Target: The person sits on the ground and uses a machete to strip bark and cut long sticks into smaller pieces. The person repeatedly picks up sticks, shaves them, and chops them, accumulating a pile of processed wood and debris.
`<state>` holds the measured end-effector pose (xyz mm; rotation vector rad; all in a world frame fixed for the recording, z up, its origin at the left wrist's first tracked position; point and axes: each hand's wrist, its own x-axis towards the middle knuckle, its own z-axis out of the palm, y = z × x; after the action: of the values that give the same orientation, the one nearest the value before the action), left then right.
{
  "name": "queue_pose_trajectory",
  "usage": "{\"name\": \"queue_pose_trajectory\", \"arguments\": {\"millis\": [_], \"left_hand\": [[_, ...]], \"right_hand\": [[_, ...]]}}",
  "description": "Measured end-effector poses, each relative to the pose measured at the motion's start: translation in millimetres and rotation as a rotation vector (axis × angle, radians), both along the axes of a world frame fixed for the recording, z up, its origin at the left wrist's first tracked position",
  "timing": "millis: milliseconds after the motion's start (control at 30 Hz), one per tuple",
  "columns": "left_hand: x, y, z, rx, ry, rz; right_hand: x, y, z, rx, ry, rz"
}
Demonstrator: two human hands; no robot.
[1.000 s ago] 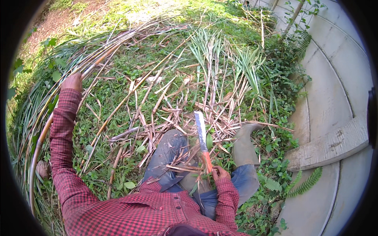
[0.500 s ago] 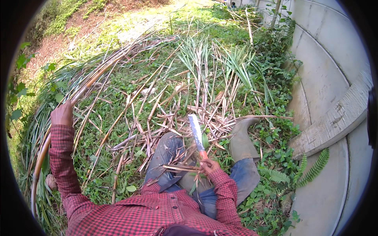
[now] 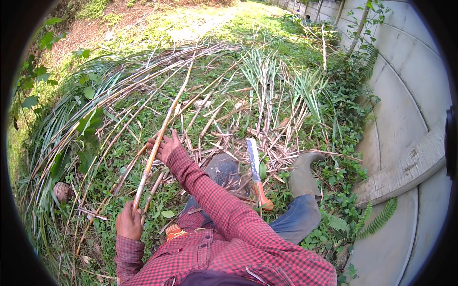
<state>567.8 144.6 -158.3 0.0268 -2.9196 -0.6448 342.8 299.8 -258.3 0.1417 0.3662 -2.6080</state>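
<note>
My left hand (image 3: 129, 221), low at the left, is closed around the lower end of a long yellow-brown sugarcane stalk (image 3: 168, 117). The stalk slants up and away to the right. My right hand (image 3: 166, 147) reaches across my body to the stalk's middle. Its fingers and thumb are spread, the fingertips right at the stalk; whether they touch it I cannot tell. A machete (image 3: 253, 157) with an orange handle rests by my legs, blade pointing away, with neither hand on it.
More cut stalks and long leaves (image 3: 95, 100) lie in a heap at the left. Dry leaf scraps (image 3: 281, 138) and leafy cane tops (image 3: 262, 71) cover the grass ahead. A concrete wall (image 3: 400, 95) with a leaning rough slab (image 3: 405, 162) stands at the right. A brown husk-like lump (image 3: 63, 191) sits at the left.
My right hand has let go of the machete and crossed left to the stalk. My left hand has come lower and rightward, bringing the stalk closer to my middle.
</note>
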Motion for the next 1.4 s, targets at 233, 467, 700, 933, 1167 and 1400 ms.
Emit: {"name": "queue_pose_trajectory", "arguments": {"millis": [233, 467, 700, 933, 1167, 1400], "left_hand": [[9, 18, 6, 0.252, -0.057, 0.013], [-19, -8, -2, 1.041, -0.63, -0.025], [-45, 13, -44, 1.255, -1.006, -0.077], [-21, 0, -4, 1.329, -0.963, -0.187], [-7, -26, 23, 1.644, -1.057, -0.351], [-60, -9, -50, 1.841, -1.096, -0.481]], "right_hand": [[-4, 13, 56, 0.359, 0.062, -0.152], [-8, 31, 51, 0.544, 0.137, -0.215], [-33, 57, -16, 0.383, -0.181, -0.534], [-18, 50, 65, 0.429, -0.158, -0.455], [11, 39, 154, 0.465, 0.243, -0.426], [-83, 37, 95, 1.275, 0.296, -0.324]]}}
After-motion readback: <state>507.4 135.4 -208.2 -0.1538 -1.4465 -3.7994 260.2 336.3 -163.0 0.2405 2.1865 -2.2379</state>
